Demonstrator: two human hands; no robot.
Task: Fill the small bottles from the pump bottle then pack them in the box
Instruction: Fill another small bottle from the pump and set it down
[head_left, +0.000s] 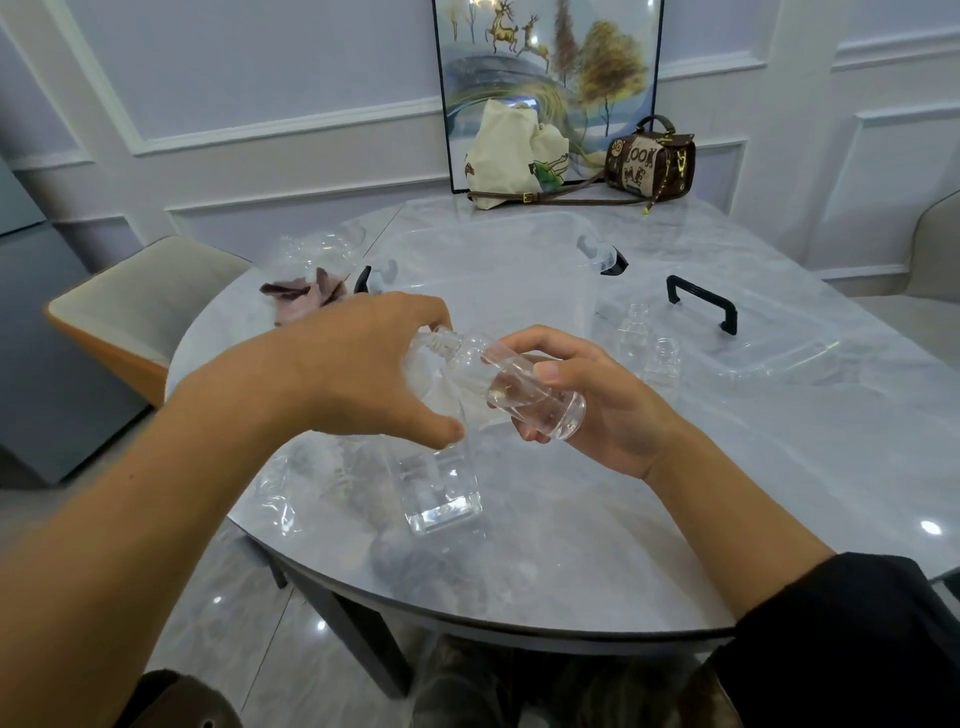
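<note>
A tall clear square pump bottle (441, 493) stands on the marble table (597, 545), its threaded neck bare with no pump on it. My left hand (358, 369) grips its upper part from above. My right hand (597, 405) holds a small clear round bottle (535, 395) tilted on its side, with some clear liquid inside and its mouth up against the big bottle's neck. Two more small clear bottles (649, 348) stand to the right. The clear plastic box (493, 260) sits behind my hands.
The box's clear lid with a black handle (701, 306) lies at right. Crumpled clear wrap (280, 499) lies at the left front edge, a pinkish cloth (306, 296) behind it. A cream tote (509, 156) and brown handbag (649, 161) stand at the back; a chair (145, 301) is left.
</note>
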